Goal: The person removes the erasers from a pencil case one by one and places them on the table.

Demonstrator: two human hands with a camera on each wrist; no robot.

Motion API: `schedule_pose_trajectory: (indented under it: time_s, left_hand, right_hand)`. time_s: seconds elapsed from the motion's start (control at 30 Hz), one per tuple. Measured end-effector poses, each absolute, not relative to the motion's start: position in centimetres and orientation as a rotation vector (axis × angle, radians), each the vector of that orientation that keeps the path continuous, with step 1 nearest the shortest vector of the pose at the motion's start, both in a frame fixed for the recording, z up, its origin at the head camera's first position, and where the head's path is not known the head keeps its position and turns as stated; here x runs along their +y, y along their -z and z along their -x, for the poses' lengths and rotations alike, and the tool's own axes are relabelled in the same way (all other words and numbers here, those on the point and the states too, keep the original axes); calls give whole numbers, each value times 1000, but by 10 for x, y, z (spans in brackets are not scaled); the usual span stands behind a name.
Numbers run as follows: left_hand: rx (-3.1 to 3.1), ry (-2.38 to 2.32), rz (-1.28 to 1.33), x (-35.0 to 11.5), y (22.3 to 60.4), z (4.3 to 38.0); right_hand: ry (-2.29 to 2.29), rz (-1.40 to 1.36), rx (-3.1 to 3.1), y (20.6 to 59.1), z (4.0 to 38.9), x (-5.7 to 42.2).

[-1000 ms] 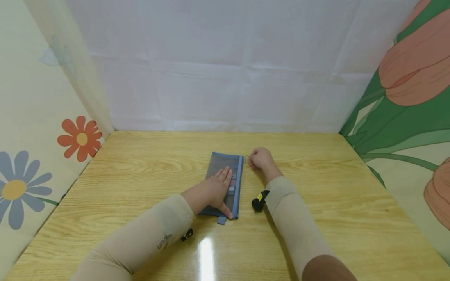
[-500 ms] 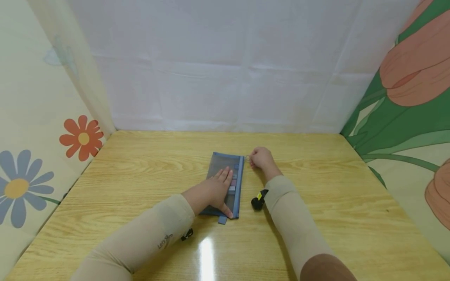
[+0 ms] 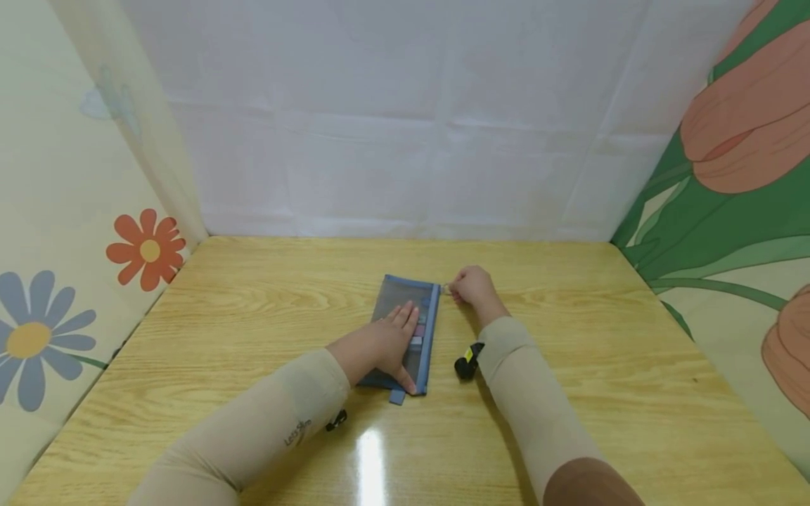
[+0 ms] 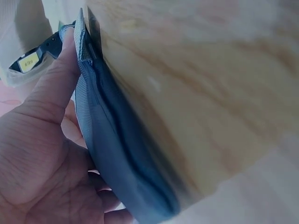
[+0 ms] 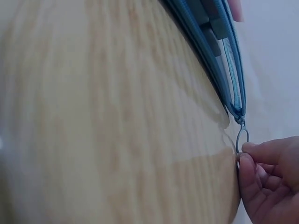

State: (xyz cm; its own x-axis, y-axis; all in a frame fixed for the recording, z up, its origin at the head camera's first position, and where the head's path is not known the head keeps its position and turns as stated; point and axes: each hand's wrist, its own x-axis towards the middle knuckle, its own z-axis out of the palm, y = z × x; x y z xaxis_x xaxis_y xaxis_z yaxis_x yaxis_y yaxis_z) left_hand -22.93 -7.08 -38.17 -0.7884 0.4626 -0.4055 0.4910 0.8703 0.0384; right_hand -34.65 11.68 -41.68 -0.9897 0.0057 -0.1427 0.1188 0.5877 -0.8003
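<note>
A blue-grey mesh zipper pouch [image 3: 389,295] lies on the wooden table, its zipper edge facing right. Dark and pale things show through the mesh. My left hand [image 3: 390,343] rests spread on top of the pouch, fingers pointing away and thumb at the near corner. Beyond the far end of the zipper edge, my right hand [image 3: 471,285] pinches the ring-shaped zipper pull [image 5: 242,140] between thumb and forefinger. In the right wrist view the pouch mouth gapes, with the zipper slider [image 5: 240,120] at its far end. The left wrist view shows the thumb along the blue zipper edge [image 4: 117,140].
The wood-grain table [image 3: 601,393] extends on all sides of the pouch. A white cloth [image 3: 392,126] hangs behind it, with flower-printed panels [image 3: 148,250] at left and right. A small blue tab [image 3: 396,398] sticks out from the pouch's near end.
The pouch has turned very slightly, its far zipper corner shifting a little right and its near corner a little left. Both hands hold almost the same places.
</note>
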Motion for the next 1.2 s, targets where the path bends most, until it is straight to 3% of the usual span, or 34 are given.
schedule_pose_trajectory:
  time_s: [0.8,1.2]
  left_hand:
    - [2601,83,-925,-86,387,240]
    - [2571,21,-876,-87,383,242]
  right_hand:
    - [1262,5,2766,407,326,145]
    - [1331,74,2698,401,306,144]
